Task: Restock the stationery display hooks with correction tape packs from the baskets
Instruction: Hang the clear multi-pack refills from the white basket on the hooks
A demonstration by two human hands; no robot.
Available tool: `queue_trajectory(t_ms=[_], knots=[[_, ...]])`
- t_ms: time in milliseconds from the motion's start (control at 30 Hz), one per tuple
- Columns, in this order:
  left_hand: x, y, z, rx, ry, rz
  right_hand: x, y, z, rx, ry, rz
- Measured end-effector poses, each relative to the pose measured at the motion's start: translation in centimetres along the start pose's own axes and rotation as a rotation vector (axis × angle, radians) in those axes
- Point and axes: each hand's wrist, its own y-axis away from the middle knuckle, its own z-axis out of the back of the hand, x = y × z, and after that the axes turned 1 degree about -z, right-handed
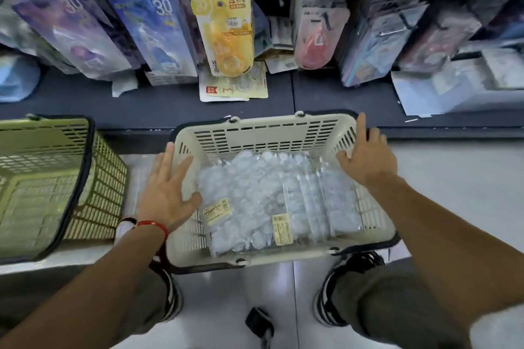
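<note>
Red wristband (153,225), olive trousers (397,300), striped shoes (326,306)

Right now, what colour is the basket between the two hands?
Cream, with a dark rim: the basket holding clear packs, seen in the head view.

A cream basket (272,133) sits at the centre of the frame, holding clear bagged packs (272,195) with yellow labels. The left hand (167,187) and the right hand (368,156) are spread with straight fingers over its two side rims. A green basket (51,178) stands at the left, and hanging packs (226,28) fill the upper frame.
</note>
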Motion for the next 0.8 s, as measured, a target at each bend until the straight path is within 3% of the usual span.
queue_trajectory(t_ms=[67, 133, 267, 333, 433, 500, 600, 700, 767, 800], knots=[[-0.1, 0.0, -0.3, -0.028, -0.031, 0.024, 1.0, 1.9, 0.6, -0.114, 0.131, 0.121], [-0.4, -0.2, -0.5, -0.038, -0.051, 0.039, 2.1, 4.6, 0.2, -0.098, 0.197, 0.26], [-1.1, -1.1, -0.6, -0.013, -0.065, 0.056, 4.1, 8.9, -1.6, 0.306, 0.182, 0.036], [-1.7, -1.9, -0.2, 0.021, -0.05, 0.07, 4.0, 9.5, -1.6, 0.353, 0.161, -0.031], [-3.5, -3.3, 0.4, 0.037, 0.016, 0.135, 2.4, 8.7, 0.5, 0.227, -0.278, -0.211], [-6.3, -3.7, 0.8, -0.069, 0.115, 0.131, 1.6, 8.1, 2.5, 0.115, -0.681, -0.399], [-12.8, -3.5, 1.1, -0.142, 0.32, -0.116, 2.5, 7.7, 4.8, 0.185, -1.305, -0.53], [-19.1, -3.2, 1.9, 0.213, 0.856, -0.004, 4.4, 7.3, 5.6, 0.305, -1.563, -0.357], [-20.7, -3.5, 2.2, 0.498, 1.147, 0.194, 5.0, 7.2, 5.6, 0.338, -1.591, -0.23], [-20.6, -3.9, 2.1, 0.548, 1.207, 0.239, 4.9, 6.9, 5.4, 0.287, -1.534, -0.205]])
